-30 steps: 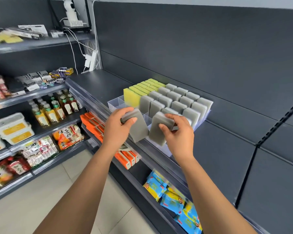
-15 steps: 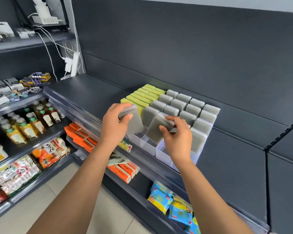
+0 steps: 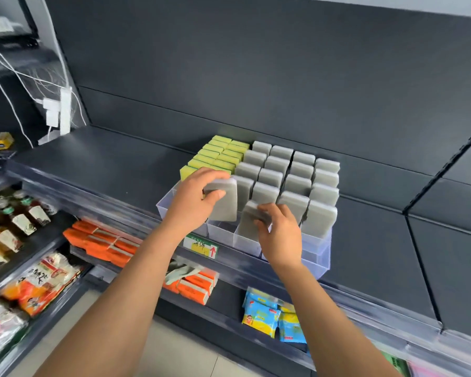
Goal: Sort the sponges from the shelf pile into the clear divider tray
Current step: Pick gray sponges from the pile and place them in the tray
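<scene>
Drop is straight down into the front row of the clear divider tray [image 3: 320, 258].
Our left hand [image 3: 193, 197] pinches a grey sponge [image 3: 225, 206] by its top, long axis vertical, bottom edge just above an empty front cell. Our right hand [image 3: 279, 235] grips a second grey sponge [image 3: 248, 223], tilted and lower, so nearer to seating. Filled grey rows [image 3: 291, 172] stand just behind, yellow-green sponges [image 3: 218, 156] back left. We judge the cell walls the only likely snag.

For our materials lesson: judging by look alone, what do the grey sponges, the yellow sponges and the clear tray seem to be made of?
Grey sponges: probably soft foam, matt; rounded corners, no shine. Yellow sponges: likely foam, perhaps with a scouring layer, since the tops look greener than the yellow front face. Clear tray: seemingly rigid plastic, smooth; its thin walls are see-through.
</scene>
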